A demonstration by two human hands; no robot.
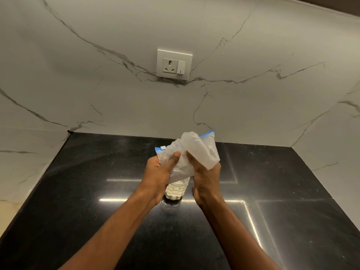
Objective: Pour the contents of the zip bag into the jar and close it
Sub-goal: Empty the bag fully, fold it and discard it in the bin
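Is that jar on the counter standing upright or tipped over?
Upright. The jar stands on the black counter, pale round pieces showing through its clear wall; its mouth is hidden under the zip bag held by both hands.

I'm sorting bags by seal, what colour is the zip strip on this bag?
Blue, with a small white slider; the zip bag itself is clear. Shows best in the head view.

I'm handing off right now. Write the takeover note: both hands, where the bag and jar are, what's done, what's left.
Left hand: shut on the zip bag, near its blue zip end.
Right hand: shut on the zip bag's other side.
The bag is crumpled and upended directly over the jar, which stands on the black counter.
Done: pale contents already fill much of the jar; the bag looks nearly empty.
Left: shake out any remainder, put the bag aside, close the jar. No lid is in view.
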